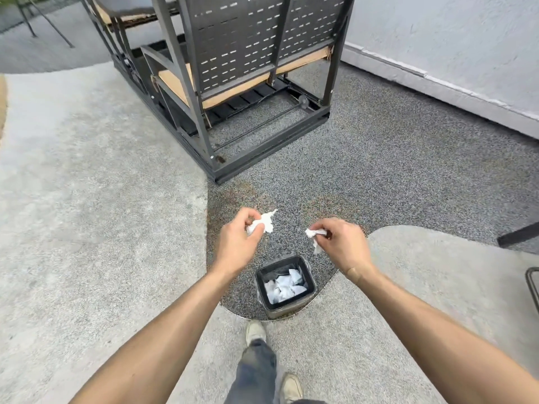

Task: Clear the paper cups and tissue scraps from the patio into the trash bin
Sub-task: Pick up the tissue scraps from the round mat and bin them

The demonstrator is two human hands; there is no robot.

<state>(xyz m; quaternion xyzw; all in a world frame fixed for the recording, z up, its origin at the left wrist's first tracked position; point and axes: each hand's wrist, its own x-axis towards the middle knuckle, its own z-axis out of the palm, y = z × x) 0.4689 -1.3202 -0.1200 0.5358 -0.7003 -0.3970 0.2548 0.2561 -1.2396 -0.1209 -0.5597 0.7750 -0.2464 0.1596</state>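
A small dark trash bin (309, 276) with a black liner stands on the speckled patio floor just ahead of my feet, with several white tissue pieces inside it. My left hand (237, 239) is held above and to the left of the bin, pinching a white tissue scrap (266, 221). My right hand (344, 243) is above and to the right of the bin, gripping a smaller crumpled tissue scrap (315, 237). No paper cups are visible.
A dark metal swing bench (242, 68) with tan cushions stands ahead on the floor. A white wall (466, 39) runs along the right. Dark furniture parts (519, 237) poke in at the right edge. Light concrete paving (87, 199) lies left and near my feet.
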